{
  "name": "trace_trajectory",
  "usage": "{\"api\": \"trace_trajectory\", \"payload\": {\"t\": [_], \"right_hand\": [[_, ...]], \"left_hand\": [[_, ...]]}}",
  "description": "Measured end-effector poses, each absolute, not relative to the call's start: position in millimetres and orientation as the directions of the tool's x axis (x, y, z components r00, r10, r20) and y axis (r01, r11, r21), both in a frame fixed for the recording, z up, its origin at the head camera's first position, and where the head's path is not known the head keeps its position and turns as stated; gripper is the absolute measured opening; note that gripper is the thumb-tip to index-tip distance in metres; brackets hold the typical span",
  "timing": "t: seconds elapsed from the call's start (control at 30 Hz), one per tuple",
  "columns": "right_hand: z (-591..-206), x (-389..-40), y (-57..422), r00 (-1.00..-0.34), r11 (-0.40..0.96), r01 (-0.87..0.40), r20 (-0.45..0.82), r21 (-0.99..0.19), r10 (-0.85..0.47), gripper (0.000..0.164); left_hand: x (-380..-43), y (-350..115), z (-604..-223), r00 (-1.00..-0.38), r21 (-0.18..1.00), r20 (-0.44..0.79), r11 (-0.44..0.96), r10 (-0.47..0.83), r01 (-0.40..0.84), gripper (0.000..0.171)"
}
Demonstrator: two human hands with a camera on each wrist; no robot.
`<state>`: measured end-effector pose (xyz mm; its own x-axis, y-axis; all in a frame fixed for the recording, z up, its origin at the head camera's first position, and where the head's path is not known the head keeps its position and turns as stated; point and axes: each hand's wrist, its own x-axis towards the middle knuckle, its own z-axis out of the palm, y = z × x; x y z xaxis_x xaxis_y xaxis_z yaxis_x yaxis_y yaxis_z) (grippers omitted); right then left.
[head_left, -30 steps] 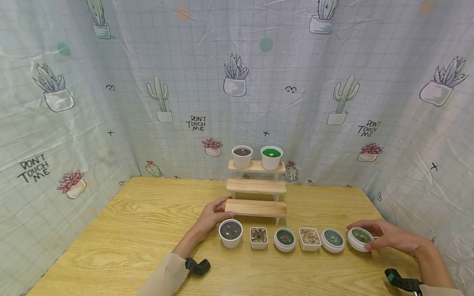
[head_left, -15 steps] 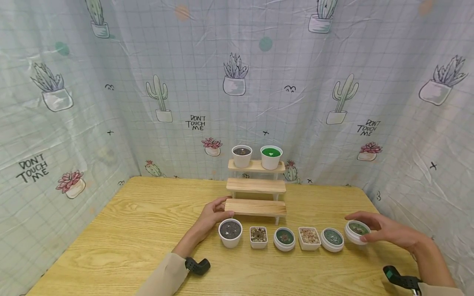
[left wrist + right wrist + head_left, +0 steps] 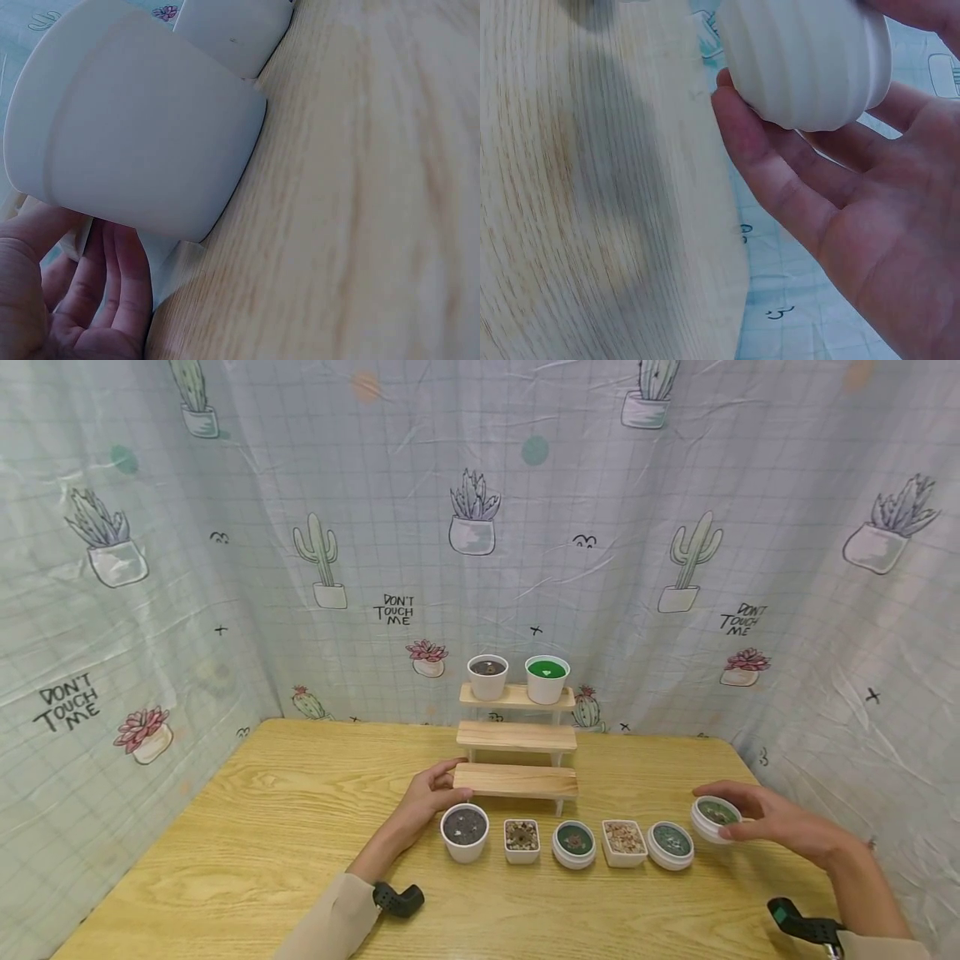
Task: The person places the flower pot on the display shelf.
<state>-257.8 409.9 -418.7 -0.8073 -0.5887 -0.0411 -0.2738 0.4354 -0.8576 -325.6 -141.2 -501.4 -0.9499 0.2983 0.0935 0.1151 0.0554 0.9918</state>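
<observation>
My right hand (image 3: 780, 827) holds a small round white pot (image 3: 716, 812) with a green top between thumb and fingers. Ribbed sides of this pot (image 3: 802, 64) show in the right wrist view, raised off the table, with fingers beneath and around it. At the left end of the lowest step of a three-tier wooden stand (image 3: 516, 779), my left hand (image 3: 422, 800) grips the board, thumb in front and fingers behind. A tall white pot (image 3: 150, 127) stands just in front of that hand and hides part of its grip in the left wrist view.
Along the front stand a dark-filled pot (image 3: 464, 831), a square pebble pot (image 3: 521, 841), a round green pot (image 3: 574, 844), a square pot of pale stones (image 3: 624, 842) and another round pot (image 3: 671, 845). Two pots, dark (image 3: 488, 677) and green (image 3: 547, 679), occupy the top step. A patterned curtain (image 3: 360, 527) surrounds the table.
My right hand has lifted the round pot from the right end of the row and carried it slightly up and left. The left hand has stayed on the stand.
</observation>
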Motion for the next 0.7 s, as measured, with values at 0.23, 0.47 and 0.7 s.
{"api": "trace_trajectory", "payload": {"t": [0.23, 0.47, 0.7], "right_hand": [[-419, -259, 405, -0.854, 0.455, -0.252, -0.025, -0.854, -0.519, 0.053], [-420, -259, 402, -0.877, 0.455, -0.276, 0.028, -0.847, -0.479, 0.051], [-415, -258, 393, -0.898, 0.51, -0.31, 0.07, -0.802, -0.435, 0.054]], "left_hand": [[-325, -142, -501, -0.952, 0.992, 0.089, 0.064, 0.294, 0.112, 0.071], [-326, -141, -501, -0.949, 0.991, 0.093, 0.059, 0.302, 0.116, 0.072], [-325, -141, -501, -0.952, 0.992, 0.09, 0.053, 0.292, 0.111, 0.07]]}}
